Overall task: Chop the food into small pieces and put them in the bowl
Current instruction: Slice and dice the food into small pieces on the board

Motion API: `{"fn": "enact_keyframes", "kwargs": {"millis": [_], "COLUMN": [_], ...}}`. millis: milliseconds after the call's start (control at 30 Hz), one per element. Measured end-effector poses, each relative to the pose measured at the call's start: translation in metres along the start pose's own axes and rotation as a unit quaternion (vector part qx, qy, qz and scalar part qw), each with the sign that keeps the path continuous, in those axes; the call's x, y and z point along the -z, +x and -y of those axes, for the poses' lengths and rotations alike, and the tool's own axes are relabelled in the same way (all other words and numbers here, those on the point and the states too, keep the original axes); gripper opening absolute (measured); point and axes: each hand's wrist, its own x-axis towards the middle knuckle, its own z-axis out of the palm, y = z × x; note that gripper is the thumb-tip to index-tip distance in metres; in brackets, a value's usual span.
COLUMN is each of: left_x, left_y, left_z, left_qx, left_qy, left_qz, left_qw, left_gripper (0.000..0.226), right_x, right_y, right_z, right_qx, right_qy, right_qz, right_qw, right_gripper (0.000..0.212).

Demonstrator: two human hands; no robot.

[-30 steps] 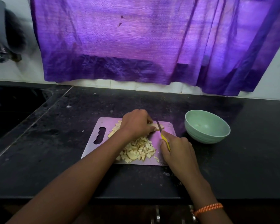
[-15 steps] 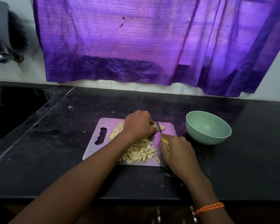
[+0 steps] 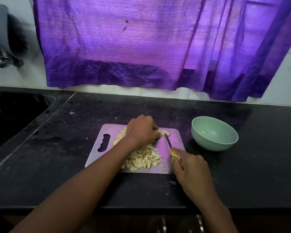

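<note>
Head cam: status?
Left hand pins food; right hand grips knife. Chopped pile on board. Bowl empty, path clear.

Pale yellow chopped food pieces (image 3: 144, 158) lie in a heap on the cutting board (image 3: 175, 143). A few uncut strips (image 3: 165, 132) lie near the board's far edge. The light green bowl (image 3: 214, 134) stands upright just beside the board, to its right.

We see a dark speckled stone countertop (image 3: 57, 165) with a dull sheen, a smooth pale plastic-looking cutting board (image 3: 163, 145), a matt pale-green bowl (image 3: 214, 134), a coarse-woven, wrinkled purple cloth curtain (image 3: 133, 47), and a yellow glossy-handled, metal-bladed knife (image 3: 170, 147).
</note>
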Motion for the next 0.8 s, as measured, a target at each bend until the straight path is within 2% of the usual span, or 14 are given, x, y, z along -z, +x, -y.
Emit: {"fn": "enact_keyframes", "kwargs": {"millis": [67, 233, 333, 533, 800], "left_x": [0.003, 0.005, 0.004, 0.001, -0.002], "left_y": [0.001, 0.003, 0.004, 0.004, 0.004], "left_z": [0.004, 0.010, 0.011, 0.009, 0.009], "left_qx": [0.004, 0.032, 0.030, 0.023, 0.038], "left_qy": [-0.014, -0.019, -0.019, -0.011, -0.015], "left_qz": [0.016, 0.043, 0.040, 0.024, 0.026], "left_qw": [1.000, 0.998, 0.999, 0.999, 0.999], "left_gripper": [0.031, 0.022, 0.023, 0.025, 0.025], "right_x": [0.001, -0.005, -0.010, -0.011, -0.015], "right_y": [0.001, 0.018, 0.028, 0.031, 0.040], "right_z": [0.002, 0.004, 0.012, 0.017, 0.016], "right_qx": [0.001, 0.003, 0.001, 0.006, 0.013], "right_qy": [0.025, -0.019, -0.053, -0.077, -0.090], "right_qz": [-0.021, -0.014, 0.001, 0.016, 0.033], "right_qw": [0.999, 1.000, 0.999, 0.997, 0.995], "right_gripper": [0.042, 0.042, 0.034, 0.038, 0.031]}}
